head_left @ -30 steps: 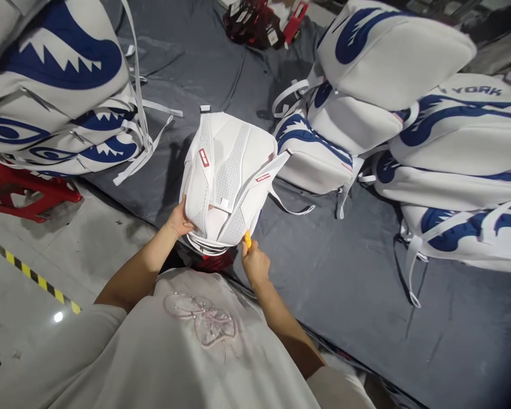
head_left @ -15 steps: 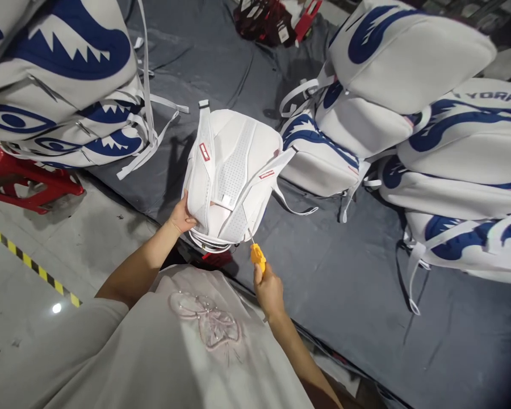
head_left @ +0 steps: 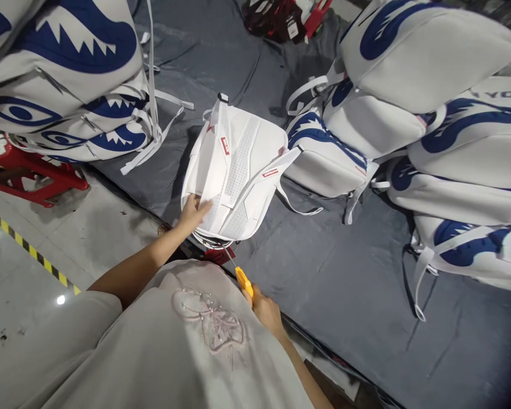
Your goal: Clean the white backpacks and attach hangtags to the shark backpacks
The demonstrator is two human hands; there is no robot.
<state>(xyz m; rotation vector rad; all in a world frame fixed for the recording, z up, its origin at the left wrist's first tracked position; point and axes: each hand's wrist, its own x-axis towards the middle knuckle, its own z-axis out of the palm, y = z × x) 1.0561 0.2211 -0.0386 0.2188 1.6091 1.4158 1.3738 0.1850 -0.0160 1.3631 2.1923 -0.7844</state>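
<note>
A white backpack [head_left: 238,170] lies back-panel up on the near edge of a dark grey cloth [head_left: 332,284] spread over the work surface, its mesh padding and two shoulder straps facing the ceiling, each strap carrying a small red tag. The person's left hand [head_left: 193,213] rests on the near left corner of the backpack, fingers spread and laid flat on the mesh, pressing rather than gripping. The right hand [head_left: 266,309] is closed around the yellow handle of a thin pointed tool [head_left: 238,271], something like an awl; its metal tip points up and away toward the near lower rim of the backpack, close to it, though I cannot tell whether it touches. The hand sits low, just beside the person's pale shirt [head_left: 187,352] with its stitched bow.

To the far left a stack of white backpacks [head_left: 63,85] printed with blue shark mouths and eyes sits piled high, loose white straps trailing down onto the cloth. Beneath that stack, a red plastic stool [head_left: 29,179] stands on the grey floor [head_left: 34,255], which has a yellow-and-black striped line across it. On the right, more white-and-blue backpacks [head_left: 430,125] lie heaped against one another, the nearest just beside the backpack being handled. At the far edge of the cloth lies a bundle of dark red items [head_left: 281,17].
</note>
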